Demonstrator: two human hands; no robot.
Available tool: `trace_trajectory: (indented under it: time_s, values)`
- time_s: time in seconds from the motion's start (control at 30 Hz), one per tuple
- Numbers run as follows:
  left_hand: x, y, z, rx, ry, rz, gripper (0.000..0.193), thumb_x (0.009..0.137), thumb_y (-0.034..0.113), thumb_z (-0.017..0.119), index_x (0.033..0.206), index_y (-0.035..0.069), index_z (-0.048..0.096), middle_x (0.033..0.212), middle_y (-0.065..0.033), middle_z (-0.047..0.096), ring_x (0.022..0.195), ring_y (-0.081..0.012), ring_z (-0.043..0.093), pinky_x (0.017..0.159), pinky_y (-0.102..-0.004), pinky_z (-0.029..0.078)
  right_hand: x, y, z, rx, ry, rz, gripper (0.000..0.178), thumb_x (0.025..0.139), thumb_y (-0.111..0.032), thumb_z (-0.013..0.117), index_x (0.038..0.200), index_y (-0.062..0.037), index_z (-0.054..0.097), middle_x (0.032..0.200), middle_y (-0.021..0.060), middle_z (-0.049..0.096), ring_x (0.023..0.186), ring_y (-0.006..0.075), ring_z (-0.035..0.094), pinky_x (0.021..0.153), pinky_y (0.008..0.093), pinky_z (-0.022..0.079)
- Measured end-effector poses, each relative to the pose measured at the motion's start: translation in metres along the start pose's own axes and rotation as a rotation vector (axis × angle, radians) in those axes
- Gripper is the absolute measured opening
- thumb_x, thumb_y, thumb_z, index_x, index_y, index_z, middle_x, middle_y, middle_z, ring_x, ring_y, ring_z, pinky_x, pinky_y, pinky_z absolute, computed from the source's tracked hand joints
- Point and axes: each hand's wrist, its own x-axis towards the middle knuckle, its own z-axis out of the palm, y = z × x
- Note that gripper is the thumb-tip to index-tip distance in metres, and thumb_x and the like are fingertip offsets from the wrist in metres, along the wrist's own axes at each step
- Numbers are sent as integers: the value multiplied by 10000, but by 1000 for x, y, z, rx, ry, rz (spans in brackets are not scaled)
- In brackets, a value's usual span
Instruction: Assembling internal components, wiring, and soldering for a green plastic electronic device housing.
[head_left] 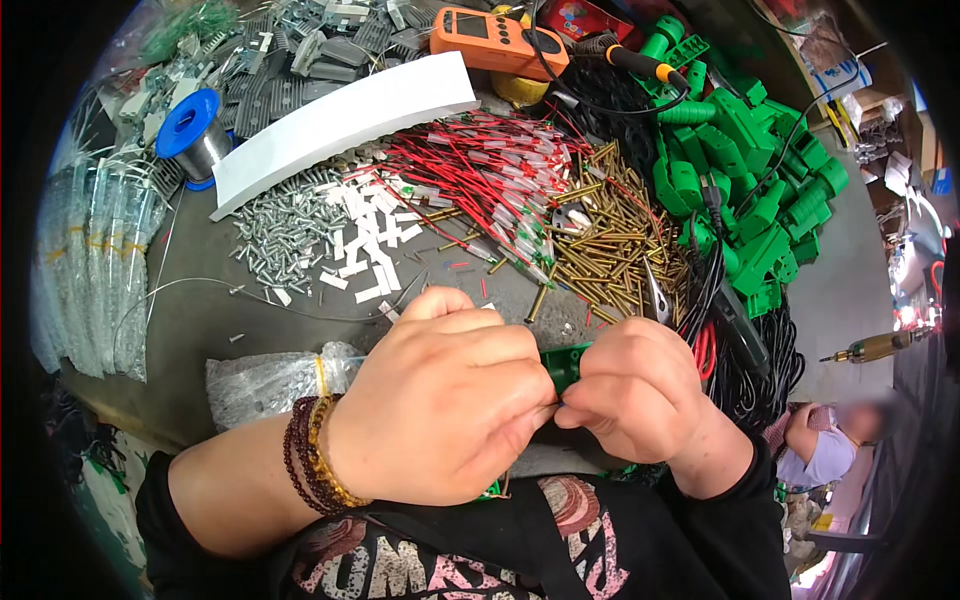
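My left hand (445, 400) and my right hand (635, 395) meet in front of my body at the near edge of the table. The thumb and fingers of each are pinched together, tip to tip. Whatever lies between them is thin and mostly hidden by the fingers, so I cannot make out its kind. Just behind the fingertips, a green plastic piece (563, 362) shows in the gap between the hands. A bit more green and a short copper-coloured end peek out below my left hand.
Beyond my hands lie silver screws (290, 235), white tubes (375, 235), red wires (480, 165) and long brass screws (600, 250). Green housings (740, 150) and black cables (765, 390) fill the right. A solder spool (192, 138), white strip (345, 130) and orange multimeter (495, 42) stand farther back. Another person (825, 445) sits at right.
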Motion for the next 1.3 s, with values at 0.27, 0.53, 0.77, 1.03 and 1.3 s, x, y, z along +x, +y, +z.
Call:
trace_trajectory:
  time_s: [0.27,0.53,0.77,1.03,1.3]
  values:
    - [1,1,2,43,32,9,92,741,81,717,769,82,629,743,-40,569,699,-249,564,730,-376,399,3,-7,-2,102,-72,283,239,843,-214,766,760,-61,604,708,77,586,561,252,569,487,340,440]
    - [0,1,4,20,44,-14,104,731,84,725,764,83,626,730,-42,564,684,-251,559,723,-378,394,9,-11,-7,472,-54,530,221,876,-229,766,832,-45,650,741,88,598,611,278,594,556,342,461]
    - [0,1,3,24,30,-4,108,730,77,726,748,86,620,733,-41,567,684,-250,558,716,-374,390,0,-11,3,194,-26,331,191,856,-137,751,774,-36,612,686,90,545,559,253,545,484,358,425]
    - [1,0,2,22,37,0,87,752,90,710,756,85,624,737,-43,559,692,-251,552,708,-374,383,-11,-6,1,471,32,621,191,940,-103,673,778,-18,618,641,47,532,522,166,496,479,306,393]
    - [2,1,4,14,41,-43,80,768,92,700,770,91,620,736,-44,561,695,-256,556,715,-379,381,-18,0,-45,342,-295,510,434,780,-209,846,1126,-20,664,1087,120,640,877,246,637,777,342,527]
